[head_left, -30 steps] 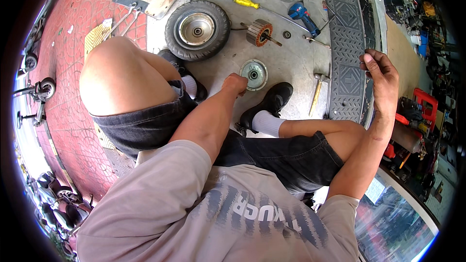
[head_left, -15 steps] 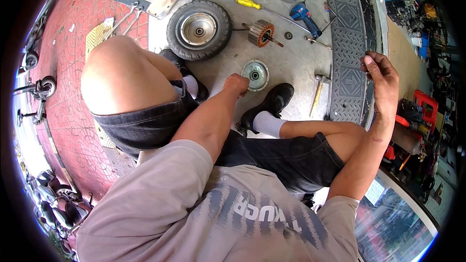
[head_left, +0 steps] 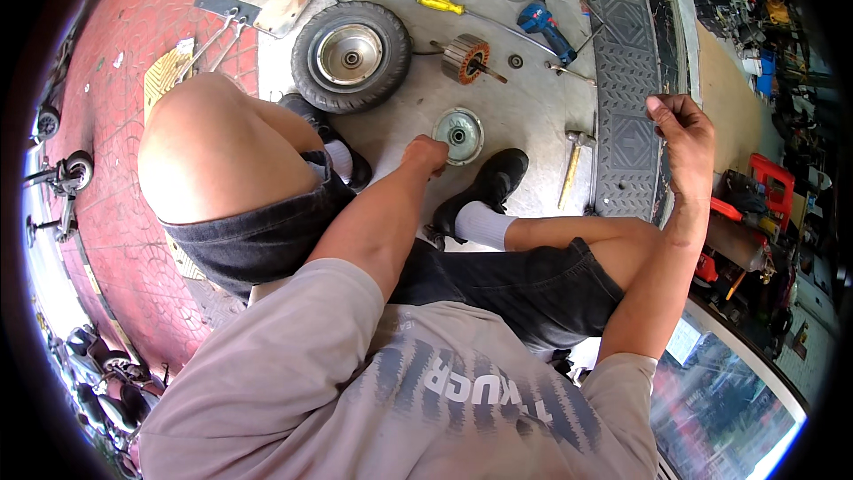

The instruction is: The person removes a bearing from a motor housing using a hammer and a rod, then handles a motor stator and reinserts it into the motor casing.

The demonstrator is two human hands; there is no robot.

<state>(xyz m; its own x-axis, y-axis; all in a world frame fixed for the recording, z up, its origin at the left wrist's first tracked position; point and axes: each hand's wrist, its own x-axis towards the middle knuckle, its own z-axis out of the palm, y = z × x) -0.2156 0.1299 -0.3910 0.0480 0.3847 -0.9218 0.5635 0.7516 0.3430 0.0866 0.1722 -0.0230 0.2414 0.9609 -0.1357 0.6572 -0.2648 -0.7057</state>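
Note:
My left hand (head_left: 426,156) reaches down between my feet, fingers curled closed, at the near left edge of a round metal hub cover (head_left: 472,144). That cover lies flat on the floor with a bearing hole at its centre. Whether the fingers grip its rim or something small is hidden. Raised at the right, my right hand (head_left: 682,129) has its thumb and curled fingers drawn together, and I cannot make out what is between them. Beyond the cover lie a small wheel with a black tyre (head_left: 395,58) and a motor stator (head_left: 464,59) with copper windings and a shaft.
On the floor are a yellow-handled screwdriver (head_left: 441,3), a blue cordless drill (head_left: 548,30), a hammer (head_left: 571,169), a small bearing (head_left: 515,61) and spanners (head_left: 211,42). A dark ridged ramp (head_left: 626,80) runs along the right, beside a glass case (head_left: 729,400). My shoe (head_left: 491,185) is close to the cover.
The whole view has shifted slightly, so the floor things appear a little further left. Both hands keep nearly the same pose, and the cover stays in place by my left hand.

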